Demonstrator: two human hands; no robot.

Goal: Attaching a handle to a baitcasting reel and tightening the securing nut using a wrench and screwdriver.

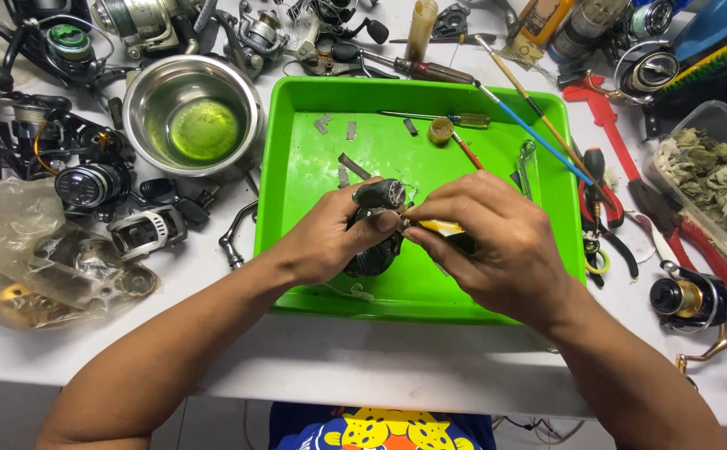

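Green tray (313,275) on white bench; left hand (330,242) gripping dark reel (378,200); right hand (488,237) pinching yellow-handled tool (440,226).

A crumpled clear plastic bag (22,250) is lying at nine o'clock on the bench. An orange-labelled bottle (544,18) is standing at one o'clock. A clear plastic tub (708,167) is sitting at three o'clock.

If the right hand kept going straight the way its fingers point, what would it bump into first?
The right hand points leftward, so it would most likely meet the dark fishing reel held by the left hand first. They look nearly touching already, though depth is hard to judge.
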